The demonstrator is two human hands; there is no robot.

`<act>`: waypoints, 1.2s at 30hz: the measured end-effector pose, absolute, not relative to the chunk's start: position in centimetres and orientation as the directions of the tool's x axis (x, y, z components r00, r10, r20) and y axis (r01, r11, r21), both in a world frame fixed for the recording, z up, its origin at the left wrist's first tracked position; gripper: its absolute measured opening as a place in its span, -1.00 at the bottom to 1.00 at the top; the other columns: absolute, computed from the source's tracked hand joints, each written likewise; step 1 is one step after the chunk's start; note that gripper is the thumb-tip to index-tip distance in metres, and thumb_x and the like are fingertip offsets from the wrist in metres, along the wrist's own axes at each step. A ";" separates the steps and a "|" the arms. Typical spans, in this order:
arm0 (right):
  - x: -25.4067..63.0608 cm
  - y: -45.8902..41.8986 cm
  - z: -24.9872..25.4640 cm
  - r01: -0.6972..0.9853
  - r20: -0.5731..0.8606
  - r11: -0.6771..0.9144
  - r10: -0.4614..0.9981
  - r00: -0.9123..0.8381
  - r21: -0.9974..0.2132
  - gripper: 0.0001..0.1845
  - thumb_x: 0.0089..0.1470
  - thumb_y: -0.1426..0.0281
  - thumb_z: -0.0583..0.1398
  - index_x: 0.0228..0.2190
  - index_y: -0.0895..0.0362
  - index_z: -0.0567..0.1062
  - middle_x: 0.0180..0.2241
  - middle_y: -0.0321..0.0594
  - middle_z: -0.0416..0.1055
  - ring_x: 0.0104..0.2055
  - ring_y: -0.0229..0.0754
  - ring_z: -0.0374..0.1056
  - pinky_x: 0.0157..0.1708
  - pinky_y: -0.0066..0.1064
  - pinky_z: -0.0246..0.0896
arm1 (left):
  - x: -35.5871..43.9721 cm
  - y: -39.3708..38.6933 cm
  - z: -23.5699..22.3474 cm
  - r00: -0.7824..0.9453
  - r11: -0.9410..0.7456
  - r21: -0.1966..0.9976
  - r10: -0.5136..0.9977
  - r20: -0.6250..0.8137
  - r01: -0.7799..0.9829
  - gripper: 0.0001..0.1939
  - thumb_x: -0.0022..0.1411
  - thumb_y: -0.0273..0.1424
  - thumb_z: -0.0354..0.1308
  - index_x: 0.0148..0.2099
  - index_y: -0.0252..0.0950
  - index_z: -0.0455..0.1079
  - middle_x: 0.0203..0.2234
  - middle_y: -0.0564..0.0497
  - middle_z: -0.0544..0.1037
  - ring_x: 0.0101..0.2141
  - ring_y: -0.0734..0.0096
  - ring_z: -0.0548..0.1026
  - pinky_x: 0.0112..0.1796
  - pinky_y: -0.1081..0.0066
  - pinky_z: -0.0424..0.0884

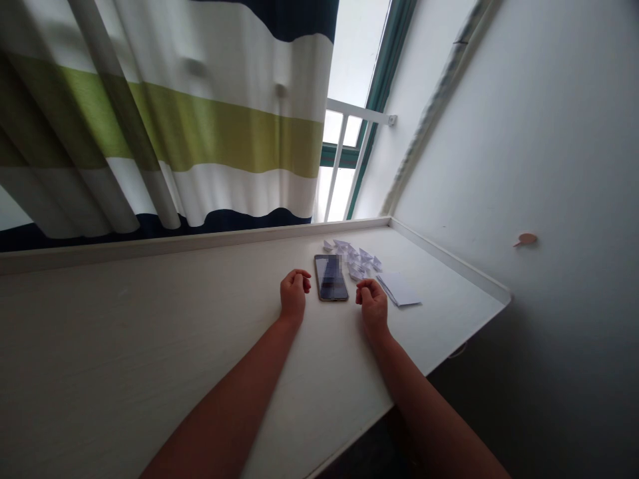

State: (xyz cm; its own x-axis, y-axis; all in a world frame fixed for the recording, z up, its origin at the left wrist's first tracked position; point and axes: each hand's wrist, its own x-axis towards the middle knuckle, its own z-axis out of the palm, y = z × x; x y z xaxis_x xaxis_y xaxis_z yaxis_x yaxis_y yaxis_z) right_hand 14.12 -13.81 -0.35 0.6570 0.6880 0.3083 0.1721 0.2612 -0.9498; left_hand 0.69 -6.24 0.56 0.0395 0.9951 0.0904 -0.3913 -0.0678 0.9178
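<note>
Both hands lay idle on the white desk (150, 346). The left hand (294, 294) and the right hand (373, 307) were each curled loosely inward, fingers tucked toward the palm, neither spread nor pressed together and pinching nothing. Between them sat a smartphone (331, 278), face up, its screen partly blurred out (the left hand's fingers were just beside its edge, not on it). Just past the phone, near the right hand, a small cluster of folded white paper pieces (353, 258) lay heaped together; they looked like little paper boats, though they were too small to count with any confidence. To the right, a thin stack of flat white paper (399, 290) lay unfolded and apart from either hand. So the folded pieces stood finished on the desk, while the flat sheets remained to be dealt with — no paper was in either hand at that moment. Behind the desk hung a striped navy, white and green curtain (164, 120).
</note>
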 end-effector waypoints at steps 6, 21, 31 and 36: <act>14.2 -13.8 -0.4 0.175 0.308 0.258 0.687 0.658 -0.950 -0.93 -0.19 0.44 0.03 -0.56 0.12 0.31 -0.73 -0.46 0.14 -0.66 -0.34 0.05 -0.62 -0.49 -0.04 | 0.7 -6.2 0.6 0.040 -0.067 0.917 0.995 0.090 -0.392 -0.83 -0.12 -0.49 -0.10 -0.61 -0.32 0.29 -0.79 0.13 0.23 -0.71 0.59 0.18 -0.67 0.57 0.07; 14.1 -13.8 -0.3 0.167 0.301 0.257 0.683 0.665 -0.952 -0.93 -0.20 0.45 0.03 -0.57 0.13 0.30 -0.73 -0.46 0.14 -0.66 -0.35 0.06 -0.62 -0.49 -0.03 | 0.8 -6.1 0.4 0.043 -0.073 0.916 0.994 0.098 -0.395 -0.84 -0.13 -0.48 -0.10 -0.60 -0.32 0.29 -0.79 0.13 0.23 -0.72 0.59 0.17 -0.67 0.56 0.07; 14.0 -13.8 -0.1 0.168 0.302 0.258 0.680 0.668 -0.951 -0.94 -0.21 0.44 0.02 -0.57 0.12 0.30 -0.73 -0.46 0.14 -0.67 -0.35 0.05 -0.63 -0.49 -0.02 | 0.7 -6.1 0.4 0.045 -0.085 0.919 0.993 0.110 -0.385 -0.84 -0.13 -0.48 -0.09 -0.60 -0.31 0.29 -0.78 0.12 0.24 -0.71 0.59 0.18 -0.67 0.57 0.08; 14.0 -13.8 -0.1 0.149 0.290 0.259 0.688 0.665 -0.954 -0.94 -0.21 0.44 0.03 -0.57 0.12 0.29 -0.73 -0.46 0.14 -0.67 -0.35 0.05 -0.63 -0.50 -0.02 | 0.7 -6.2 0.5 0.042 -0.079 0.920 0.994 0.102 -0.384 -0.84 -0.13 -0.48 -0.10 -0.60 -0.32 0.29 -0.79 0.12 0.24 -0.71 0.59 0.17 -0.67 0.57 0.08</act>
State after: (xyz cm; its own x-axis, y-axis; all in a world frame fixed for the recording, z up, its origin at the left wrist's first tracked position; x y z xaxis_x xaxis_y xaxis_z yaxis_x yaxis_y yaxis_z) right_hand 14.00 -13.76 -0.13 0.6646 0.6885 0.2903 0.1490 0.2586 -0.9544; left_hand 0.75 -6.18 0.48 0.0419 0.9939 0.1025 -0.3838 -0.0787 0.9200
